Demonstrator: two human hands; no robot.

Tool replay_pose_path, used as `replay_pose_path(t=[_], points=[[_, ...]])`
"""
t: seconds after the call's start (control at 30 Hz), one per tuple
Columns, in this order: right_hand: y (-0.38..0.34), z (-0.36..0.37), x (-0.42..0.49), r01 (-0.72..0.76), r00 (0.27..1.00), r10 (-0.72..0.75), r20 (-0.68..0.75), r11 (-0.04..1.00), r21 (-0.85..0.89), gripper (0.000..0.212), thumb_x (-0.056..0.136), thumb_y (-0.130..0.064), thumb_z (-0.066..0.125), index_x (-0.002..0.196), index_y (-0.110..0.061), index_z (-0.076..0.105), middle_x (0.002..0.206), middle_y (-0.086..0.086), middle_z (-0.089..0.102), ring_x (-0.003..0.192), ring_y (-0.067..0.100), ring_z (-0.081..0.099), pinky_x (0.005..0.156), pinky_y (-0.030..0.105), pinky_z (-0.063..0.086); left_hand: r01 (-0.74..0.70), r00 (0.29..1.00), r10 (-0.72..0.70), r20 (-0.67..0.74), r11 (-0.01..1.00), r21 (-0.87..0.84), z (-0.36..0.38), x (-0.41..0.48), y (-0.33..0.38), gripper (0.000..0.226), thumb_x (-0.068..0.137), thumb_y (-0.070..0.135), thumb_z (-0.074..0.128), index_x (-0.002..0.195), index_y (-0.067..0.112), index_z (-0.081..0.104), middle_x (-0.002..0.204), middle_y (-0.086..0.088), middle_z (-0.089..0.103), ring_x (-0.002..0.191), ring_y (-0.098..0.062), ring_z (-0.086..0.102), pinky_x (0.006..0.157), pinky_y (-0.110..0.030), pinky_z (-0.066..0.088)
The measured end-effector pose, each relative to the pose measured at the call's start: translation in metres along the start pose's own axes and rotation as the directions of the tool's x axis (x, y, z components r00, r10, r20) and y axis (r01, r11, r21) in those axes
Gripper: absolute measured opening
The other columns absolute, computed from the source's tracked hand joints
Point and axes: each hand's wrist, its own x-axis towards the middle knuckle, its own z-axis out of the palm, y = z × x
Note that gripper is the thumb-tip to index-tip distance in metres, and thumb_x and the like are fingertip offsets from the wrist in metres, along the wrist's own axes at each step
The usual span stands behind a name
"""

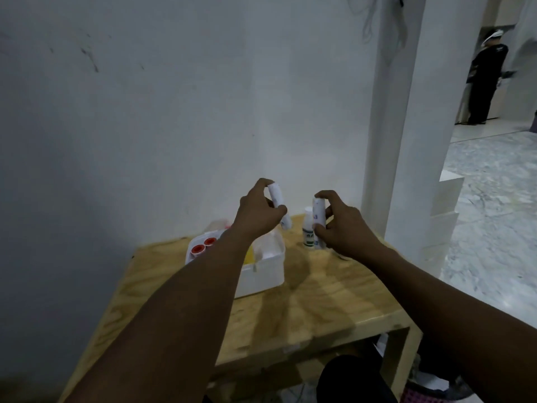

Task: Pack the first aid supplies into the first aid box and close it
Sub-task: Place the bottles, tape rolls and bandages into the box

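An open white first aid box [261, 274] stands on the wooden table [305, 309], with two red-capped items [203, 245] and something yellow [249, 255] inside. My left hand [257, 216] grips a white tube [278, 203] above the box's far right corner. My right hand [341, 228] pinches a second white tube [318, 219] upright, just right of the box. A small white bottle with a green label [308, 231] stands on the table behind that tube.
The table sits against a white wall, with a white pillar [392, 126] at its far right corner. A person in dark clothes [485, 80] stands far off at the right. White blocks [444, 216] are stacked beside the pillar.
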Motion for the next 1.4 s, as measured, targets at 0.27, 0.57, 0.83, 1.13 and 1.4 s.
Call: replay_pose_path(t=[0.27, 0.57, 0.83, 1.13, 1.4], points=[[-0.059, 0.039, 0.034, 0.021, 1.000, -0.023, 0.014, 0.987, 0.160, 0.067, 0.082, -0.017, 0.070, 0.139, -0.020, 0.035, 0.095, -0.001, 0.059, 0.070, 0.015, 0.066, 0.068, 0.028, 0.049, 0.128, 0.989, -0.130, -0.065, 0.991, -0.024, -0.079, -0.016, -0.035, 0.029, 0.082, 0.023, 0.072, 0.108, 0.020, 0.060, 0.090, -0.002, 0.076, 0.068, -0.015, 0.076, 0.075, -0.038, 0.063], [-0.066, 0.077, 0.022, 0.061, 0.965, -0.051, 0.258, 0.998, -0.033, 0.039, 0.078, -0.025, 0.071, 0.113, -0.021, 0.054, 0.080, 0.001, 0.064, 0.076, 0.025, 0.063, 0.066, 0.040, 0.052, 0.137, 0.987, -0.144, 0.074, 0.986, 0.092, -0.092, -0.033, -0.054, 0.018, 0.075, 0.031, 0.083, 0.087, 0.027, 0.070, 0.082, 0.002, 0.075, 0.069, -0.014, 0.071, 0.062, -0.029, 0.058], [-0.055, 0.074, 0.021, 0.031, 0.924, 0.022, 0.383, 0.991, -0.131, 0.025, 0.076, -0.030, 0.067, 0.100, -0.027, 0.060, 0.088, -0.005, 0.062, 0.088, 0.024, 0.063, 0.077, 0.044, 0.054, 0.086, 0.990, -0.097, 0.105, 0.991, 0.099, -0.075, -0.029, -0.043, 0.026, 0.075, 0.036, 0.083, 0.093, 0.023, 0.072, 0.079, 0.002, 0.076, 0.073, -0.010, 0.069, 0.059, -0.023, 0.046], [-0.057, 0.074, 0.021, 0.045, 0.901, 0.018, 0.433, 0.990, -0.134, 0.026, 0.080, -0.033, 0.065, 0.104, -0.027, 0.069, 0.108, 0.000, 0.070, 0.096, 0.023, 0.064, 0.080, 0.046, 0.056, 0.048, 0.986, -0.078, 0.150, 0.980, 0.195, -0.071, -0.029, -0.041, 0.026, 0.072, 0.029, 0.084, 0.092, 0.018, 0.073, 0.082, 0.002, 0.075, 0.080, -0.013, 0.071, 0.070, -0.026, 0.053], [-0.061, 0.069, 0.021, 0.029, 0.867, 0.049, 0.495, 0.988, -0.149, 0.032, 0.080, -0.037, 0.064, 0.110, -0.028, 0.070, 0.114, -0.002, 0.069, 0.104, 0.021, 0.063, 0.089, 0.050, 0.053, 0.069, 0.960, -0.202, 0.196, 0.844, 0.532, -0.058, -0.039, -0.064, 0.037, 0.062, 0.053, 0.079, 0.096, 0.040, 0.075, 0.105, 0.006, 0.068, 0.106, -0.022, 0.058, 0.093, -0.042, 0.051]])
